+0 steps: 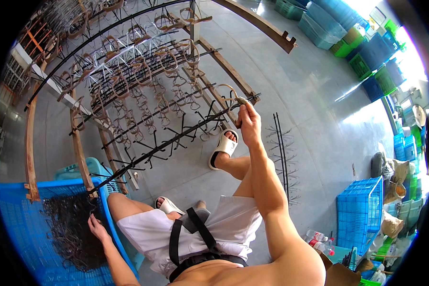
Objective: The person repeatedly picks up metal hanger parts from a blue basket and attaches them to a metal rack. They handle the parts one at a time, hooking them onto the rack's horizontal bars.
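Between right hand [249,118] and blue basket [19,214], a hooked rod [190,129] stretches.

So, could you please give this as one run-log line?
left hand: at dark loops in blue basket | right hand: pinching tan loop at black bar | rack: brown loops hanging

Got my right hand [249,119] up near the far end of the hooked black bar [155,148], pinching a tan loop [235,91]. My left hand [98,229]'s over the blue basket [15,221], fingertips right by tangled dark loops [71,231].
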